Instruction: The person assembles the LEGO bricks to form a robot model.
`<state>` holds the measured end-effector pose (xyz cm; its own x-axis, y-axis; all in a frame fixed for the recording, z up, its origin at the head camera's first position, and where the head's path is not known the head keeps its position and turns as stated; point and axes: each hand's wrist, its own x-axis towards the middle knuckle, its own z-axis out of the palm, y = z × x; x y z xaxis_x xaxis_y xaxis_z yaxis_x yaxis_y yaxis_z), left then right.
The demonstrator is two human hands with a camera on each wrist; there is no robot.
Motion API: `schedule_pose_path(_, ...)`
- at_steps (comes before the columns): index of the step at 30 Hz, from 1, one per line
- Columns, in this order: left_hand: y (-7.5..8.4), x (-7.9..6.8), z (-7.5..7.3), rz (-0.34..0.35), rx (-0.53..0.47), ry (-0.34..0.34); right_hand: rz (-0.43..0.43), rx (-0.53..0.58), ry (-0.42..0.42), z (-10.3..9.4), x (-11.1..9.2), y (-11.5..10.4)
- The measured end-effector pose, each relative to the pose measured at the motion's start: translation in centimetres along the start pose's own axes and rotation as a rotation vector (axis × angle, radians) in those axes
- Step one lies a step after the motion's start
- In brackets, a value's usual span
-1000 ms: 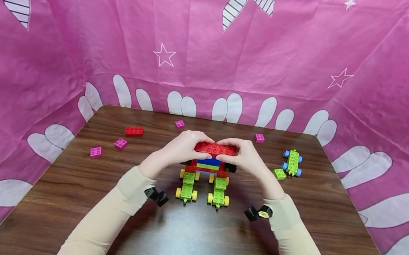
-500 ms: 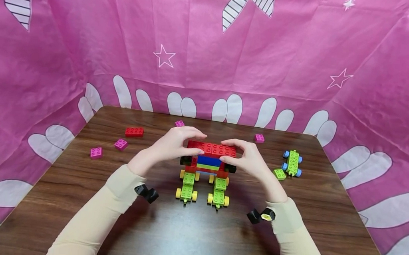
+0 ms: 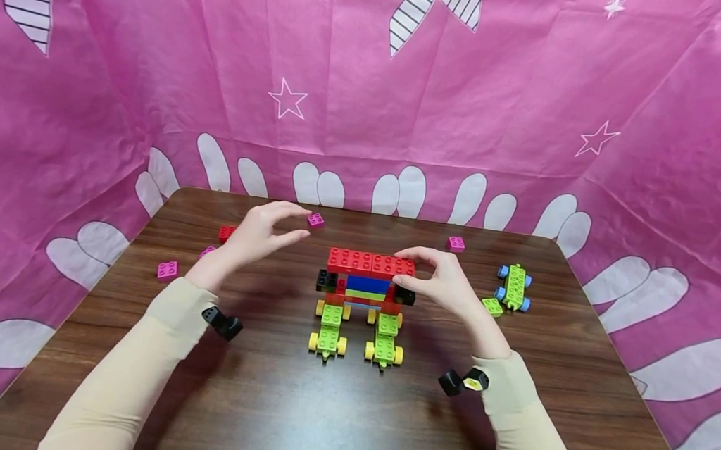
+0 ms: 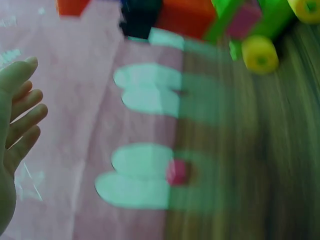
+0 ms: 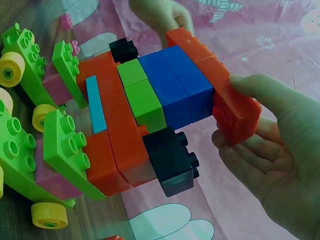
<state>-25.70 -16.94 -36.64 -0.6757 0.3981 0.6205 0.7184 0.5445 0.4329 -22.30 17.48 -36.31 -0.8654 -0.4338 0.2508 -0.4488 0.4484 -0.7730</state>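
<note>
In the head view a toy-brick build [image 3: 366, 284] stands mid-table. Two red bricks [image 3: 351, 259] lie end to end across its top, above blue ones. Black bricks [image 3: 404, 295] jut from its sides. Below are two green wheeled bases [image 3: 328, 339] with yellow wheels. My right hand [image 3: 441, 284] holds the right end of the top, its thumb on the red brick [image 5: 240, 112] and fingers curled around the far side in the right wrist view. My left hand [image 3: 254, 234] hovers left of the build, fingers apart and holding nothing. The left wrist view is blurred.
Loose pink bricks [image 3: 168, 270] lie at the left and back of the brown table [image 3: 320, 419]. A red brick [image 3: 226, 233] is partly hidden behind my left hand. At right are a green brick [image 3: 492, 307] and a blue-wheeled base [image 3: 514, 286]. Pink cloth [image 3: 505, 88] surrounds the table.
My left hand has let go of the red top and moved away to the left. My right hand has shifted slightly rightward along the top. The build has stayed in place.
</note>
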Motion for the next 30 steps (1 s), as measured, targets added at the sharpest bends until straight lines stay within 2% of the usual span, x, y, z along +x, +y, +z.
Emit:
schedule_pose_path(7,-4.5,-1.9,-0.8,-0.122,0.046,0.006,0.017,-0.013,0.004,-0.1,-0.1,-0.1)
schedule_pose_path(16,-9.3,-4.3,-1.4,-0.297,0.08,-0.059,0.012,-0.007,0.0,0.0,-0.1,-0.2)
schedule_pose_path(23,-11.6,-5.2,-1.8,-0.404,0.093,-0.147,0.008,-0.005,0.004,0.0,-0.2,0.0)
schedule_pose_path(30,-13.1,-5.8,-2.3,-0.494,0.102,-0.243,-0.003,-0.01,-0.009,-0.1,-0.1,0.0)
